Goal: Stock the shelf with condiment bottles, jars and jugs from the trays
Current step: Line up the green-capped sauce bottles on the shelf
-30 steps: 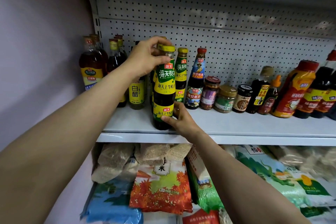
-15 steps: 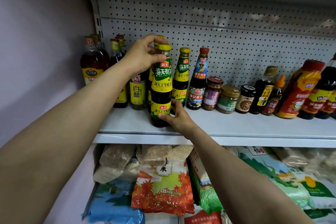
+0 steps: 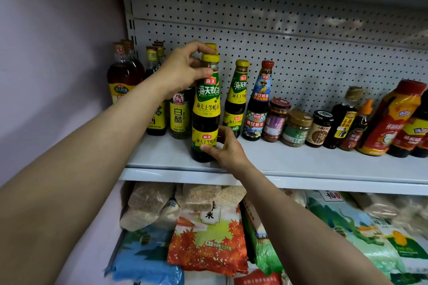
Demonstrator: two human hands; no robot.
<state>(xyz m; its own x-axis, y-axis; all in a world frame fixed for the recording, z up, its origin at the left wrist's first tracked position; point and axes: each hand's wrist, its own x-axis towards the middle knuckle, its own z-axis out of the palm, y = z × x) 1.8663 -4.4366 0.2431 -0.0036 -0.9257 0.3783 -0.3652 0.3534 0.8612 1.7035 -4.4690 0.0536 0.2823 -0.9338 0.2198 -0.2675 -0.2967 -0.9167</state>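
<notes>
A dark oyster sauce bottle [image 3: 205,109] with a yellow cap and green-yellow labels stands upright on the white shelf [image 3: 289,164], near its front edge. My left hand [image 3: 183,69] grips its neck just below the cap. My right hand [image 3: 225,148] holds its base from the right. A matching bottle [image 3: 236,97] stands behind and to the right. Another yellow cap shows just behind the held bottle.
Vinegar and cooking-wine bottles [image 3: 178,113] crowd the shelf's left end. To the right stand a blue-labelled sauce bottle [image 3: 257,104], three small jars [image 3: 297,128] and red-capped bottles [image 3: 391,118]. A pegboard [image 3: 301,41] backs the shelf. Rice bags [image 3: 208,238] fill the lower shelf.
The bottle has shifted slightly forward and left along the shelf with both hands still on it. My view has moved a little closer.
</notes>
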